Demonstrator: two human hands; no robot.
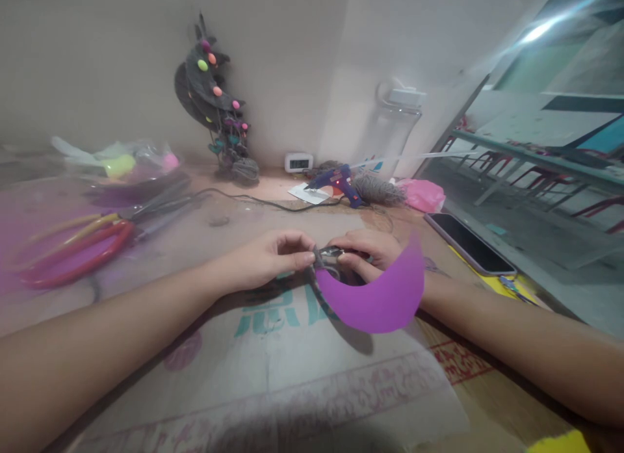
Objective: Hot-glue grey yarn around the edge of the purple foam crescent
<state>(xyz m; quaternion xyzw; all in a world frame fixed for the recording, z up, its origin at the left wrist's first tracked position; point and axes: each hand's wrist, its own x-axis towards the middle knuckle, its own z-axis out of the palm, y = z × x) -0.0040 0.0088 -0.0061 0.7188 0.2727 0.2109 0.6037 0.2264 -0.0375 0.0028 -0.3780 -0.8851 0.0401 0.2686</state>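
Observation:
My left hand [283, 258] pinches the upper left tip of a purple crescent cutout [380, 300], where grey yarn runs along its edge. The crescent's other tip points up at the right, in front of my right wrist. My right hand [365, 255] is closed around small scissors [334, 251], whose metal end points toward the pinched tip. My fingers hide most of their handles. A blue glue gun [337, 182] with a clear glue stick in it rests beyond my hands, beside a ball of grey yarn [377, 190].
Large red-and-yellow-handled scissors [104, 248] lie at left, near a plastic bag of colourful bits [131, 164]. A decorated grey crescent [205, 82] hangs against the wall. A small digital clock [299, 162], a pink bag [422, 194] and a phone [470, 242] also stand or lie around the table.

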